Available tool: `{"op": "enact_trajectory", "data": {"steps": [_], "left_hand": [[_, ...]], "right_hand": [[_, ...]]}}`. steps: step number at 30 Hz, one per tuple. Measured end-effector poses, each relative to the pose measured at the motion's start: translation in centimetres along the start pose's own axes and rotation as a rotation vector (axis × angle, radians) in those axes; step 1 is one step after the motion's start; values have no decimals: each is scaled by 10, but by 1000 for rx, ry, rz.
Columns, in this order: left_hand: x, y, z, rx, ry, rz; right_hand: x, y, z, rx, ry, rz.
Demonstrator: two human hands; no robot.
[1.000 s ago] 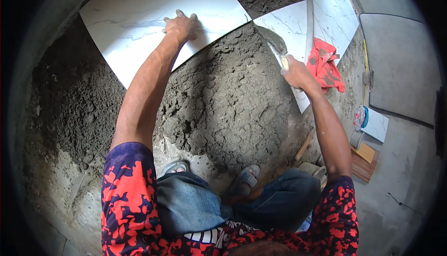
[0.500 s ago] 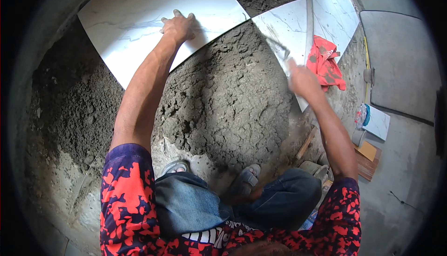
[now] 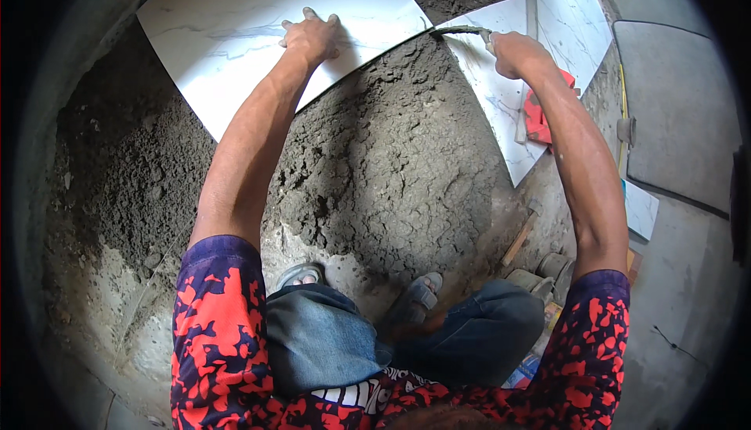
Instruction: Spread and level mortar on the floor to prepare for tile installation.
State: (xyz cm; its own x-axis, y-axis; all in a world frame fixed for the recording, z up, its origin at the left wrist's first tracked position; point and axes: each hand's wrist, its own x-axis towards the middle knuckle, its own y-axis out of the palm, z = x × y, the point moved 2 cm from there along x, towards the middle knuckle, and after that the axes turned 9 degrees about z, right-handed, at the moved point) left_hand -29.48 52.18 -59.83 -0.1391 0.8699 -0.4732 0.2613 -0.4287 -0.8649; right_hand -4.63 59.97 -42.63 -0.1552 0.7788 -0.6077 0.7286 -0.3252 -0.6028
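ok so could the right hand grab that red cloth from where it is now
Probably yes, though not empty-handed: the right hand holds a trowel. The red cloth lies close by, partly hidden beneath that forearm, so the hand would likely have to draw back.

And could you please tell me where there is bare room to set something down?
The smooth grey concrete floor looks bare between the white tile piece and the thin black cord; so does the large white marbled tile left of the left hand. It is crowded around the right hand, with its mortar-coated tool, long grey bar and red cloth.
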Motion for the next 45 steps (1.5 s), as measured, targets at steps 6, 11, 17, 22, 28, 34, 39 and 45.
{"op": "enact_trajectory", "data": {"steps": [6, 11, 17, 22, 28, 34, 39, 45], "left_hand": [[0, -5, -5, -64, -12, 96], [4, -4, -4, -65, -12, 88], [-5, -5, -4, -66, 7, 50], [-18, -3, 27, -10, 115, 65], [-43, 5, 103, 54, 234, 42], [-52, 29, 133, -63, 84, -57], [-46, 28, 123, -64, 82, -13], [-49, 31, 136, -55, 85, -51]], "right_hand": [[-4, -12, 32, -115, -98, 37], [-35, 4, 80, -84, -238, 53], [-100, 9, 144, -141, -378, 119], [-125, 51, 142, -87, -574, -254], [-140, 60, 104, 95, -645, -297], [-132, 44, 186, 43, -758, -126], [-122, 39, 238, 67, -934, -226], [-86, 12, 216, 20, -892, -54]]}}
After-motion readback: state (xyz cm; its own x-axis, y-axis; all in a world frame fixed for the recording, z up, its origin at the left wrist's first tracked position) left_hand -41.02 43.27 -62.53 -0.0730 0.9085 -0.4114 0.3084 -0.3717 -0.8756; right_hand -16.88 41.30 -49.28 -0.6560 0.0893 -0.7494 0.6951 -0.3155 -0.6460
